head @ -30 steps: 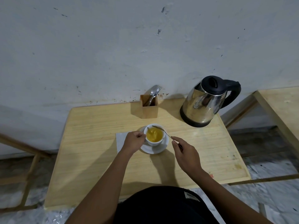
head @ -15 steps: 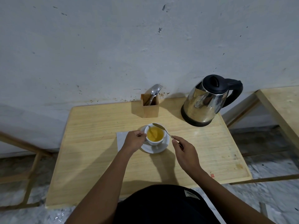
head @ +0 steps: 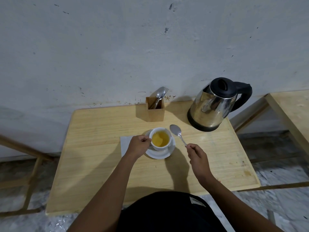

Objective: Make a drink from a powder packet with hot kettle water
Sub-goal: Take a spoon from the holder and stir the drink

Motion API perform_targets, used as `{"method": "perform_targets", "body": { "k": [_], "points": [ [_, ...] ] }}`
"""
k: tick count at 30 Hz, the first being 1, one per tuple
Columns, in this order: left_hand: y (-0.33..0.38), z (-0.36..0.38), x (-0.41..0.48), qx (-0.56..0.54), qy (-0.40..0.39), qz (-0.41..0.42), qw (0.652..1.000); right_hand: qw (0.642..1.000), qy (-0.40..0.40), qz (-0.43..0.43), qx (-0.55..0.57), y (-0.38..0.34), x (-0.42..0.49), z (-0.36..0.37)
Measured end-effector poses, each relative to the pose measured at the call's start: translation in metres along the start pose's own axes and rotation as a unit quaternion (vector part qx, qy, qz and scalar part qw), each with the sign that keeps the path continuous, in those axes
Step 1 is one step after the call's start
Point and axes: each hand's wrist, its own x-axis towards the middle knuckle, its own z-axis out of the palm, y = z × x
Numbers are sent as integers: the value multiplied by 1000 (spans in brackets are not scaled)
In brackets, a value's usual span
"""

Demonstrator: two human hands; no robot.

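Cup (head: 160, 139) on saucer (head: 160, 153), mid-table, holds yellow drink: powder and water look in. Your left hand (head: 138, 146) pinches cup handle. Your right hand (head: 197, 154) grips spoon (head: 177, 133) clear of cup. Kettle (head: 214, 104) parked at back right corner. Left: likely just put spoon down.

white cup (head: 160, 144) of yellow drink upright on saucer (head: 158, 154).
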Motion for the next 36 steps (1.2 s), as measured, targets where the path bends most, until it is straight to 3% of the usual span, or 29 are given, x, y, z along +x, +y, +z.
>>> {"method": "perform_targets", "body": {
  "k": [4, 8, 17, 25, 36],
  "points": [
    [0, 0, -1, -3, 2, -5, 1000, 987, 66, 142, 28, 9, 16, 2],
    [1, 1, -2, -7, 3, -3, 1000, 978, 68, 195, 4, 14, 27, 9],
    [0, 2, -1, -4, 9, -5, 1000, 982, 63, 142, -111, 21, 51, 22],
    [1, 1, -2, 5, 10, -4, 1000, 938, 32, 113, -327, 23, 57, 17],
    [3, 1, -4, 7, 13, -6, 1000, 912, 9, 53, -407, 26, 54, 14]
  ]
}}
